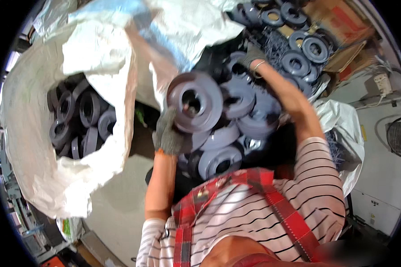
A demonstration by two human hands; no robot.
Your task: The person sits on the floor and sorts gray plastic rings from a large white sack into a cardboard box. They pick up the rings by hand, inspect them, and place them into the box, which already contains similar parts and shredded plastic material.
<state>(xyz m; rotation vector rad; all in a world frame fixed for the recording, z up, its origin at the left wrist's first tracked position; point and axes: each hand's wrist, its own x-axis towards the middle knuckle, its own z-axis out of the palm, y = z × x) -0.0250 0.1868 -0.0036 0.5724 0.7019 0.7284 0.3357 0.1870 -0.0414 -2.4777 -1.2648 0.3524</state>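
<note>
My left hand (pixel 168 134), in a grey knit glove with an orange cuff, grips the near left rim of a large grey plastic ring-shaped part (pixel 211 104). This stepped part has a round hole in its middle and is raised over the pile. Farther off to the right, my right hand (pixel 254 54), also gloved, reaches in among more parts, close to a grey ring (pixel 237 79). Its fingers are hidden, so their grip cannot be made out. Several similar parts lie heaped near my body, among them a flanged ring (pixel 220 161).
On the left stands a big white woven sack (pixel 20 120), open, with several grey rings (pixel 90 109) inside. More rings (pixel 295 62) and grey shavings (pixel 272 42) lie at the far right, beside a cardboard box (pixel 349 55). A white plastic bag (pixel 353 133) hangs at the right.
</note>
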